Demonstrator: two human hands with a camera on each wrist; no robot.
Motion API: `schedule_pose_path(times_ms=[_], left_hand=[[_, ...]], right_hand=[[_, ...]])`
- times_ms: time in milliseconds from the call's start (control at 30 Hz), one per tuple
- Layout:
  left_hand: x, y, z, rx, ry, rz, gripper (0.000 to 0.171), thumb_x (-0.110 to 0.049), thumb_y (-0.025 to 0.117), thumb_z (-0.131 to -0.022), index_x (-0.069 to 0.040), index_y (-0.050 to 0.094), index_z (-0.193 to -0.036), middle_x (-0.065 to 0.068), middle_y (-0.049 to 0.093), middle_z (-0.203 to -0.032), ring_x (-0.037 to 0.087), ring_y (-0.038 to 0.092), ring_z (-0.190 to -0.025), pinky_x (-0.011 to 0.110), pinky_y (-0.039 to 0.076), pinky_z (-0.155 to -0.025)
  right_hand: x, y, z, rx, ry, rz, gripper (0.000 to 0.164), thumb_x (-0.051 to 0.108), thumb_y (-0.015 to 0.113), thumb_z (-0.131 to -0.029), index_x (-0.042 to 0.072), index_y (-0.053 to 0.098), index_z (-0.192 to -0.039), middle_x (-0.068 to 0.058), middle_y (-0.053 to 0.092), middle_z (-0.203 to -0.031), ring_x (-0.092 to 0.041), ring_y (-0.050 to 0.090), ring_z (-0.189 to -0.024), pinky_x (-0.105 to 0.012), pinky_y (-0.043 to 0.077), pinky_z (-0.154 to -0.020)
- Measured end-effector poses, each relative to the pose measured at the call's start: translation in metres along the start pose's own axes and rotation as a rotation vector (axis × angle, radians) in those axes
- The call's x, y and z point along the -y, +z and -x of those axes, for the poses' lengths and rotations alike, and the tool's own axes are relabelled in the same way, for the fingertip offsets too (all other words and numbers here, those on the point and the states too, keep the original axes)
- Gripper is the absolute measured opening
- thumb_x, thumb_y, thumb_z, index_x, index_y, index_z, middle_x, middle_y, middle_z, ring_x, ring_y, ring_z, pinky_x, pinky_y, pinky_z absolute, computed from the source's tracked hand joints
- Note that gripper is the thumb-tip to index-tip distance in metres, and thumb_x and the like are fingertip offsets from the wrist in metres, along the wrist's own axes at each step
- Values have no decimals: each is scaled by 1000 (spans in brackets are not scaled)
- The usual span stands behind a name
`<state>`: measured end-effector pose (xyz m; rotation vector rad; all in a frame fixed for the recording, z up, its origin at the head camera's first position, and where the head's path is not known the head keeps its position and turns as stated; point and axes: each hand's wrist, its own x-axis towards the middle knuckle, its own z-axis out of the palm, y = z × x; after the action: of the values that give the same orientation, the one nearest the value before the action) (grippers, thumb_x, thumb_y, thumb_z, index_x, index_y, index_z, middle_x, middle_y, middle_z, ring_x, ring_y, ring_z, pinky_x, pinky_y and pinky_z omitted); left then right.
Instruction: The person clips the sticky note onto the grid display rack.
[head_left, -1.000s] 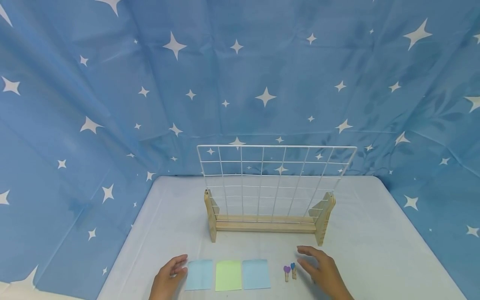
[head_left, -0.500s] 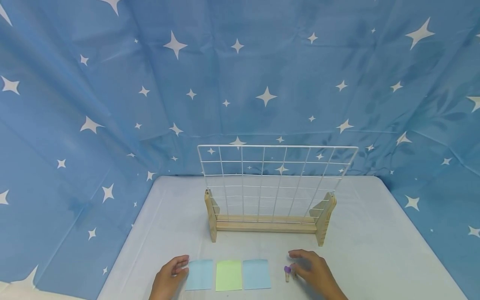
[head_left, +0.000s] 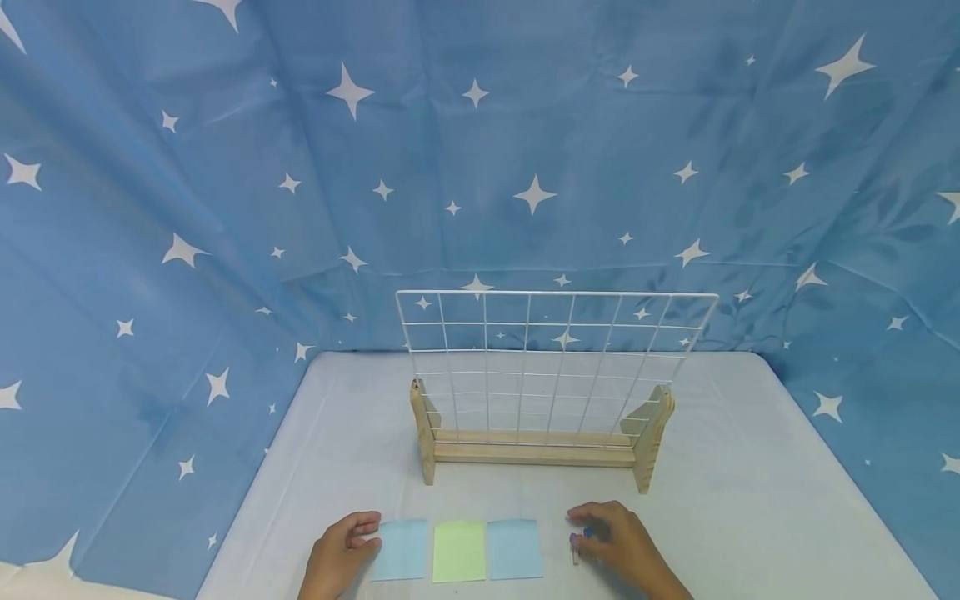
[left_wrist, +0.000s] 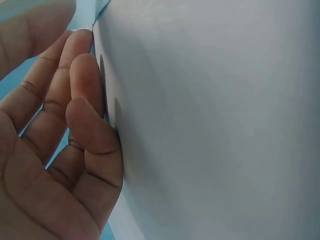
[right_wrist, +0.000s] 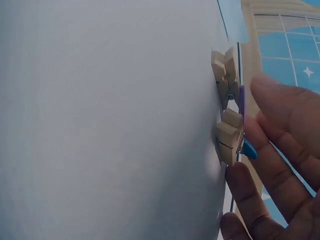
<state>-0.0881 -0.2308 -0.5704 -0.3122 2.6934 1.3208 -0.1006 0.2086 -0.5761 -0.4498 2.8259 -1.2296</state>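
A: Start at the far left for me.
B: A blue cloth printed with white stars point(head_left: 112, 292) hangs there and carries on around behind the white-covered bench point(head_left: 352, 433).
A: And on the bench?
B: At the near left, the left hand point(head_left: 339, 554). Its fingers are loosely bent, with the thumb apart from them and nothing between.
A: What is it nearest to?
B: A square pale blue paper sheet point(head_left: 401, 552), at that sheet's left edge. I can't tell whether they touch.
A: Next to the right?
B: A square light green paper sheet point(head_left: 459, 552), then a second square pale blue paper sheet point(head_left: 515, 550). All three lie flat in a row, with narrow gaps.
A: Anything beyond them?
B: A white wire grid point(head_left: 525, 351), upright in a pale wooden stand point(head_left: 532, 455).
A: And right of the sheets?
B: A small wooden clothespin with a purple heart point(right_wrist: 220, 80). Just beside it on the right is a small wooden clothespin with a blue heart point(right_wrist: 228, 137). Both lie on the bench.
A: The right hand point(head_left: 622, 546)?
B: Over the clothespins, partly hiding them, thumb and fingers spread apart. Whether a fingertip touches either, I can't tell.
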Motion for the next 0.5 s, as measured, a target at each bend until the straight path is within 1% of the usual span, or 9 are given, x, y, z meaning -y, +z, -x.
schedule_pose_path(times_ms=[133,200,333,500], left_hand=[[-2,0,-3,-5,9,-34,30,-11,83,-89,-4,77,-117,5,79,-108,17,69,-88,43,57,-83],[-3,1,-3,-10,18,-49,28,-11,84,-88,-5,78,-114,4,79,-106,16,67,-87,40,56,-81],[-4,2,-4,-21,26,-78,23,-11,85,-87,-5,79,-109,0,77,-99,14,62,-83,35,52,-77],[-5,3,-5,-20,26,-91,14,-10,83,-88,-8,78,-101,-4,73,-92,14,58,-80,33,49,-74]], right_hand=[[-2,1,-1,5,-36,4,22,19,92,-85,16,83,-104,10,78,-101,-17,67,-101,-40,59,-93],[-2,2,-1,4,-40,4,20,18,93,-83,18,83,-101,14,77,-97,-12,65,-99,-38,58,-92],[-3,2,-1,11,-35,8,18,17,93,-82,21,83,-96,20,73,-92,-6,61,-97,-38,57,-92],[-2,1,0,9,-35,10,17,17,93,-82,21,82,-94,22,69,-89,-5,60,-96,-39,57,-92]])
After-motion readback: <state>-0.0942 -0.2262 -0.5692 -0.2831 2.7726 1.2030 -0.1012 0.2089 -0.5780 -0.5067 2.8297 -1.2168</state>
